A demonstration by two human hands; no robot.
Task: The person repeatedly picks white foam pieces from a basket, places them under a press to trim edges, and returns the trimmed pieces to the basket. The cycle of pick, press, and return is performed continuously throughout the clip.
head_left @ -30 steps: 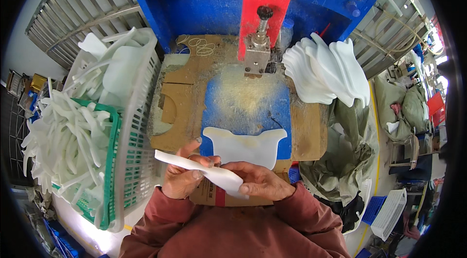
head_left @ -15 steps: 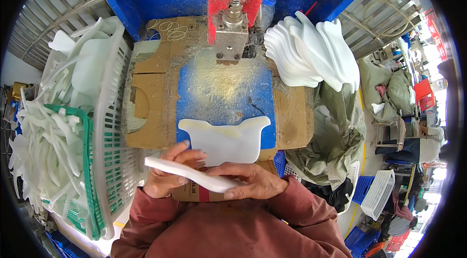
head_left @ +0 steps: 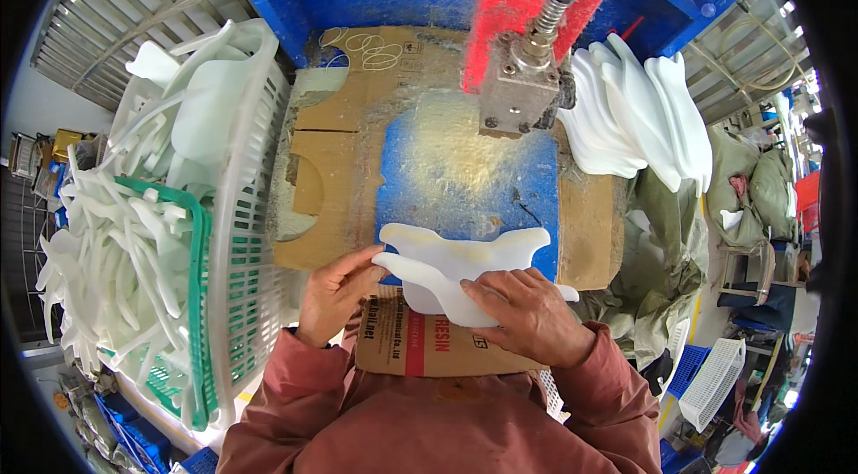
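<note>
A curved white foam piece (head_left: 426, 281) is held on edge in front of me, with a wavy outline. My left hand (head_left: 332, 293) pinches its left tip between thumb and fingers. Farther right, my right hand (head_left: 534, 311) grips it, thumb on the near side and fingers over the top. Just behind it a flat white foam piece (head_left: 500, 252) with flared upper corners lies on the blue board (head_left: 402, 206), partly hidden by the held one. Yellowish dust marks its upper edge.
Beyond the board stands a machine with a red column (head_left: 523, 9) and a metal head (head_left: 525, 94). White foam pieces (head_left: 639, 108) are stacked at the right, above an olive sack (head_left: 666, 251). A white basket (head_left: 246, 170) of foam strips stands left. Cardboard (head_left: 335, 170) surrounds the board.
The held foam piece has moved away from my body, over the lying piece, and turned more of its face toward me. My left hand shifted to its tip. The view has swung left.
</note>
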